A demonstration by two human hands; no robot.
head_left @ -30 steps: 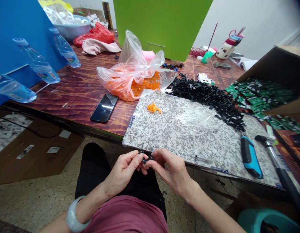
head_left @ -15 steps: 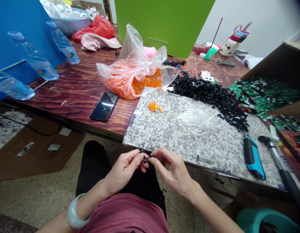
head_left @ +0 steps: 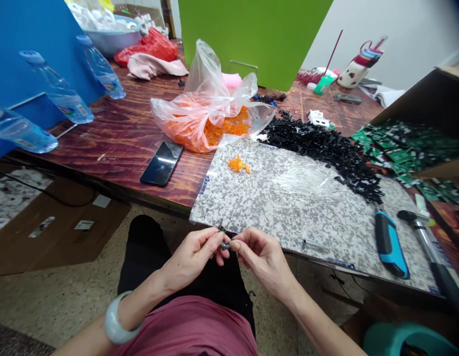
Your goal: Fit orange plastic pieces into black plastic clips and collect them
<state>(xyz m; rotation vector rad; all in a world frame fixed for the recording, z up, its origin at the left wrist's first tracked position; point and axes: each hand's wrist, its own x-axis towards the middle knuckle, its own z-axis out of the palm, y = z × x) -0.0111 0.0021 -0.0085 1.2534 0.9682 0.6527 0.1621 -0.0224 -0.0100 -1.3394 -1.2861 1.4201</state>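
Note:
My left hand point(head_left: 190, 257) and my right hand point(head_left: 261, 259) meet over my lap, just off the near edge of a speckled granite slab point(head_left: 274, 217). Their fingertips pinch a small black plastic part point(head_left: 225, 244), and much of it is hidden by my fingers. A thin piece sticks up from it. A pale bangle point(head_left: 118, 319) circles my left wrist. A small heap of orange plastic bits point(head_left: 238, 164) and a long pile of black plastic parts point(head_left: 326, 153) lie farther off on the slab, out of reach of my fingertips.
A plastic bag of orange parts point(head_left: 210, 111) and a phone point(head_left: 161, 163) lie on the wooden table point(head_left: 114, 158). A blue-handled tool point(head_left: 390, 244) and a hammer point(head_left: 424, 237) rest at the right, beside green circuit boards point(head_left: 400, 151) in a cardboard box.
Both hands have drawn slightly closer around the small black part, which now shows less between my fingertips. The whole view has shifted a little as my head moved.

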